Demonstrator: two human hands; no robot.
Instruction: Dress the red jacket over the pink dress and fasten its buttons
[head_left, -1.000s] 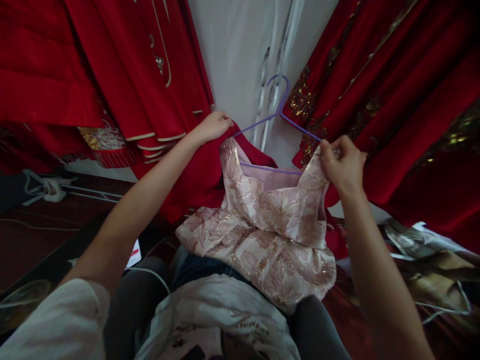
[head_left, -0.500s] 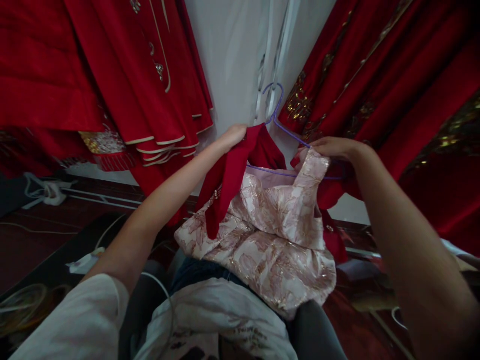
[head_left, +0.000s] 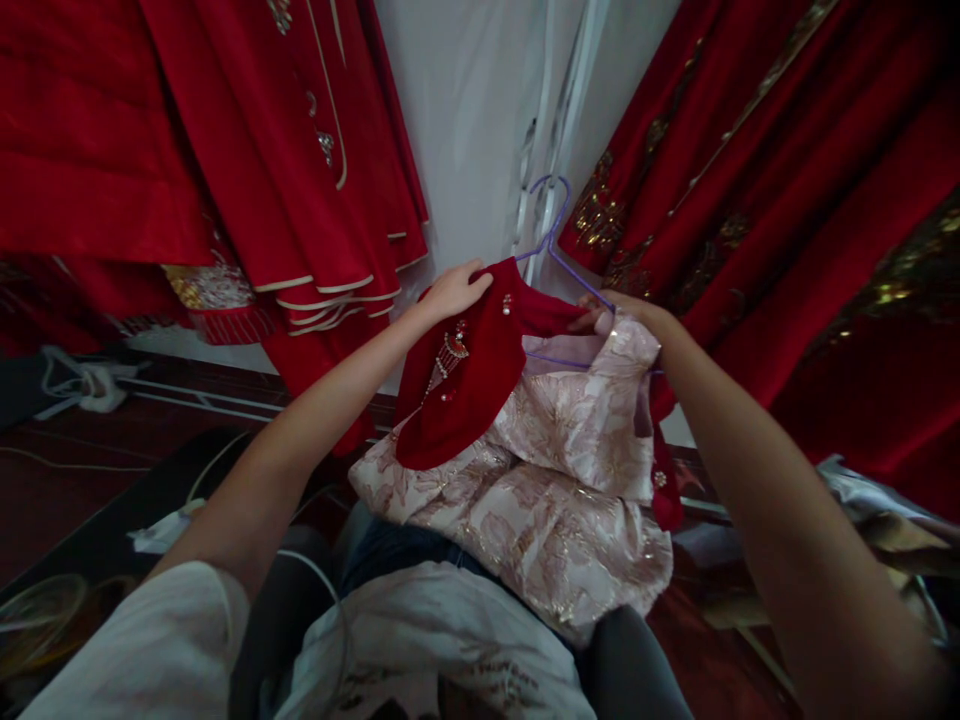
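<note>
A pink and gold brocade dress [head_left: 555,470] hangs on a purple wire hanger [head_left: 553,235] over my lap. My left hand [head_left: 454,290] grips the shoulder of a small red velvet jacket [head_left: 469,385] with beaded trim, which is draped over the dress's left side. My right hand [head_left: 619,318] is closed on the dress's right shoulder strap and the red fabric at the hanger's right arm. The jacket's other side hangs behind the dress at the right.
Red embroidered garments [head_left: 247,150] hang at the left and more red and gold garments [head_left: 772,200] at the right, with a white wall [head_left: 472,100] between. White cables [head_left: 75,380] lie on the dark floor at left. Crumpled plastic wrapping [head_left: 885,510] lies at right.
The red jacket has been pulled forward over the dress's left shoulder and now spreads wider, showing its beaded trim. My right hand has moved left and lower onto the right strap.
</note>
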